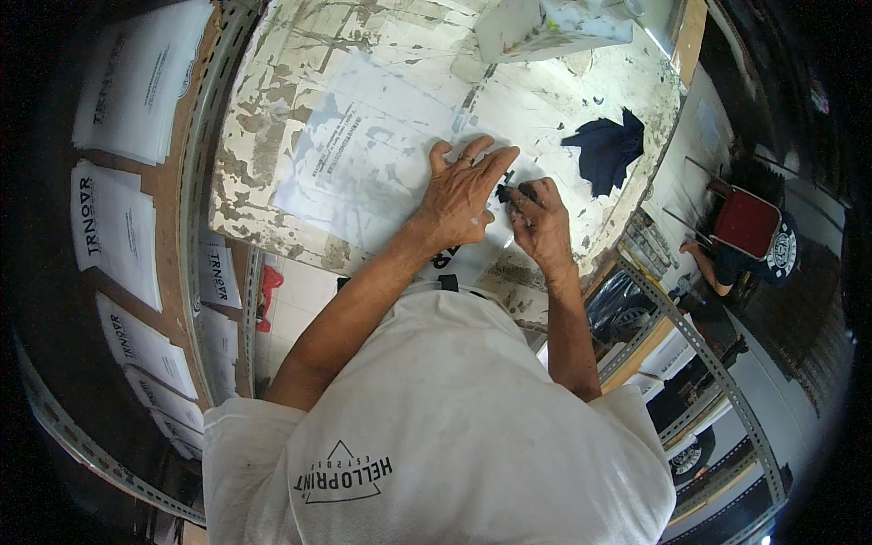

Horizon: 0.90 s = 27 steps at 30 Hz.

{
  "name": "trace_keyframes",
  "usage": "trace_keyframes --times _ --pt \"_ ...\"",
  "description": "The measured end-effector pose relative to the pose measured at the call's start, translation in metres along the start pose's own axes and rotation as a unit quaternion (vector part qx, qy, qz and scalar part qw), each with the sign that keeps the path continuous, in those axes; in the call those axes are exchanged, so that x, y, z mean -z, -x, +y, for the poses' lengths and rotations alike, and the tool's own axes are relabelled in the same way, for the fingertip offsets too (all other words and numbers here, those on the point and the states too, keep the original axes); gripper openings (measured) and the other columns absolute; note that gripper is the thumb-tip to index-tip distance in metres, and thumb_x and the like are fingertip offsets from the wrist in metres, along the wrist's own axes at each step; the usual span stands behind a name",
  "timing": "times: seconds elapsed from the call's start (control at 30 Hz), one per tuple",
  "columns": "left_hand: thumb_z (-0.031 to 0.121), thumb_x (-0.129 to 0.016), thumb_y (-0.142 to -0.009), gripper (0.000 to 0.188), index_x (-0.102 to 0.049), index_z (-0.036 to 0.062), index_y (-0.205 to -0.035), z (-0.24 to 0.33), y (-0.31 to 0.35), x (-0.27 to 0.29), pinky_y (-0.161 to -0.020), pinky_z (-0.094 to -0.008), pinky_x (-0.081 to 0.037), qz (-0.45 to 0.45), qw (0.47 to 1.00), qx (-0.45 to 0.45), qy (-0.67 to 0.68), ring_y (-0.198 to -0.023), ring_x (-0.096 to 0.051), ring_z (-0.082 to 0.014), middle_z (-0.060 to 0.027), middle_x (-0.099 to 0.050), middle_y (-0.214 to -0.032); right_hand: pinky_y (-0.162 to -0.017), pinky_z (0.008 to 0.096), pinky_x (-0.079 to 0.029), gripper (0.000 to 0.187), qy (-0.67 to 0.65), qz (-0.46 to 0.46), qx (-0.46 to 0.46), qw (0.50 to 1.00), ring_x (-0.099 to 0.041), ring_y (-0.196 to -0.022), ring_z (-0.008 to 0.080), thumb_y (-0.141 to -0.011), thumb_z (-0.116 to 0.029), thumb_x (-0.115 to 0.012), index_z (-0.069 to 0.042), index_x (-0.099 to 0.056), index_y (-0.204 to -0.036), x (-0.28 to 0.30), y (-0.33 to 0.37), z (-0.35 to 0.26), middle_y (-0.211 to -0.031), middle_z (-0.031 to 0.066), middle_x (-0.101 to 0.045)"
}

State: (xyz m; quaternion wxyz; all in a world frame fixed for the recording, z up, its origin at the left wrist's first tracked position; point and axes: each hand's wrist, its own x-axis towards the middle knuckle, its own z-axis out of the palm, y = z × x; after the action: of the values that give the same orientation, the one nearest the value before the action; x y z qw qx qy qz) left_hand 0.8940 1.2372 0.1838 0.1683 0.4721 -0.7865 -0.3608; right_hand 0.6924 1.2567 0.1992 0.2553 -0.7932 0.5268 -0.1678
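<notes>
A thin, whitish translucent sheet [341, 168] with dark printed lettering lies on the worn, paint-flecked table [259, 100]. My left hand [454, 200] rests on the sheet's right part, its fingers stretched and apart. Just to its right, my right hand [545, 225] pinches a small dark cloth scrap [516, 193] against the sheet beside black print. Part of that print is hidden by my hands. A crumpled navy cloth [610, 153] lies farther right on the table, apart from both hands.
A translucent plastic container [554, 32] with paint smears stands at the table's far edge. Metal shelving with stacks of printed white sheets [113, 232] runs along the left. Another rack [708, 350] stands at the lower right. Beyond it, a person [767, 245] is near a red-seated chair [747, 224].
</notes>
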Motion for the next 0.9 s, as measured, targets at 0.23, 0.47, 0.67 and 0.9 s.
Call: trace_keyframes --times 0.23,0.47,0.67,0.9 --pt "0.013 -0.085 -0.065 0.103 -0.035 0.0106 -0.154 0.001 -0.001 0.001 -0.109 -0.0585 -0.018 -0.005 1.0 0.002 0.003 -0.147 -0.036 -0.0277 -0.0074 -0.051 -0.151 -0.076 0.0433 -0.053 0.038 0.006 0.004 -0.012 1.0 -0.057 -0.094 0.0338 -0.069 0.001 -0.072 0.001 -0.072 -0.107 0.0 0.0 0.002 -0.098 0.0144 -0.059" --pt "0.013 -0.086 -0.065 0.104 -0.034 0.0104 -0.155 0.0 0.001 -0.002 -0.108 -0.0587 -0.018 0.014 1.0 -0.005 0.0 -0.146 -0.037 -0.0282 -0.0079 -0.053 -0.15 -0.075 0.0429 -0.054 0.036 0.021 0.027 -0.003 0.999 -0.057 -0.093 0.0337 -0.07 0.001 -0.072 0.001 -0.073 -0.106 0.0 -0.002 0.002 -0.096 0.0141 -0.06" --pt "0.013 -0.086 -0.065 0.103 -0.034 0.0106 -0.154 -0.001 0.0 -0.001 -0.108 -0.0585 -0.018 0.001 1.0 -0.006 -0.002 -0.146 -0.037 -0.0286 -0.0076 -0.053 -0.15 -0.076 0.0427 -0.054 0.035 -0.008 0.001 0.004 1.0 -0.058 -0.093 0.034 -0.071 0.001 -0.072 0.001 -0.073 -0.106 -0.002 0.003 -0.003 -0.097 0.0146 -0.06" --pt "0.012 -0.085 -0.065 0.103 -0.034 0.0108 -0.154 0.0 -0.001 0.0 -0.108 -0.0575 -0.018 -0.003 1.0 0.003 0.006 -0.147 -0.036 -0.0275 -0.0066 -0.052 -0.15 -0.077 0.0437 -0.052 0.034 -0.004 0.017 -0.009 1.0 -0.058 -0.091 0.0352 -0.071 0.002 -0.07 0.004 -0.073 -0.105 -0.001 -0.001 -0.003 -0.098 0.0164 -0.062"
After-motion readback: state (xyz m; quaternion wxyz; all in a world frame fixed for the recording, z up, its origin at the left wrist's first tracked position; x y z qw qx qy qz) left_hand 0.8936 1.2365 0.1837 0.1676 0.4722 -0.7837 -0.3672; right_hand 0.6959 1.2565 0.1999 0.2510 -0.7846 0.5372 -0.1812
